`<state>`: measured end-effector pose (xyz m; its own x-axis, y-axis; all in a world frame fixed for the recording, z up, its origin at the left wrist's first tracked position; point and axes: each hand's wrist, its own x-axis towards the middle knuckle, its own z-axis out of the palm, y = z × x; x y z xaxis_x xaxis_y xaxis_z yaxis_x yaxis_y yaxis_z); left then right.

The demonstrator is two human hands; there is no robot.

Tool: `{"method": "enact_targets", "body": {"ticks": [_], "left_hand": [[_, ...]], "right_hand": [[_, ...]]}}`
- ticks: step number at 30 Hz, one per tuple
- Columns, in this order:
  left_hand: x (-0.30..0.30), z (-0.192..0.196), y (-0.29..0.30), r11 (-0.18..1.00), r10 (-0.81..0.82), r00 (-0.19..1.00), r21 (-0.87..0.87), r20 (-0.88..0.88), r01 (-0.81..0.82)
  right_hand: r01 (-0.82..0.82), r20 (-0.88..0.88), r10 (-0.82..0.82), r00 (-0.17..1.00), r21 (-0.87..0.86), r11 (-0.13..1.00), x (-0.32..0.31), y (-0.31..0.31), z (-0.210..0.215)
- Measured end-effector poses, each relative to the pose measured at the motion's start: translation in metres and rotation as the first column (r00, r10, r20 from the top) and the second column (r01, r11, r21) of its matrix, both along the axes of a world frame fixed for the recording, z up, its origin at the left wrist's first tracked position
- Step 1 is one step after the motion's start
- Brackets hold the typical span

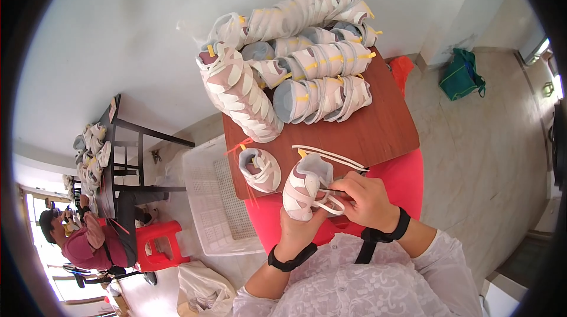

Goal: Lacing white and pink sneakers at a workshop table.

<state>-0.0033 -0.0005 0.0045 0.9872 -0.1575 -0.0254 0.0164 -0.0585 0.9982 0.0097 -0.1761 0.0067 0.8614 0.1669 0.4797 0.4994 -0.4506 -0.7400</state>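
Close in front of me, a white and mauve shoe upper (298, 190) with a grey lining and a yellow heel tab is gripped from below by my left hand (298, 231). My right hand (367, 199) is closed at its side, pinching a white shoelace (331, 203) that loops out from the upper. A thin dark piece shows by those fingertips, too small to name. Beyond the upper, loose white laces (331, 156) lie along the red-brown table (390, 131). Left of it stands a second shoe upper (260, 170), with red string beside it.
Nested rows of shoe uppers (325, 101) fill the table's far half. A white plastic crate (207, 211) stands on the left floor, near a red stool (159, 243) where another person (88, 243) sits by a black table. A green bag (462, 78) rests at the right wall.
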Motion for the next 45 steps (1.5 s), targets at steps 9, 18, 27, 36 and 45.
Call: {"method": "enact_targets", "body": {"ticks": [9,18,27,36,45], "left_hand": [[0.004,0.015,0.002,0.993,-0.047,0.995,0.108,0.086,0.038],[-0.001,0.004,0.002,0.988,0.020,0.995,0.150,0.096,-0.034],[-0.005,0.002,0.000,0.931,0.107,0.891,0.270,0.442,-0.246],[0.001,0.005,0.000,0.903,-0.057,0.862,0.394,0.504,-0.171],[-0.001,0.007,0.004,0.931,-0.231,0.966,0.315,0.115,0.185]], "right_hand": [[-0.122,0.010,0.124,0.992,-0.087,0.989,0.009,-0.023,0.024],[-0.183,-0.073,0.176,0.982,-0.091,0.979,0.017,-0.018,0.036],[-0.163,-0.155,0.177,0.972,0.102,0.981,0.015,-0.006,0.026],[-0.346,-0.364,0.278,0.889,-0.135,0.929,0.027,-0.018,0.028],[-0.337,-0.866,0.410,0.288,0.309,0.889,0.036,-0.026,-0.004]]}}
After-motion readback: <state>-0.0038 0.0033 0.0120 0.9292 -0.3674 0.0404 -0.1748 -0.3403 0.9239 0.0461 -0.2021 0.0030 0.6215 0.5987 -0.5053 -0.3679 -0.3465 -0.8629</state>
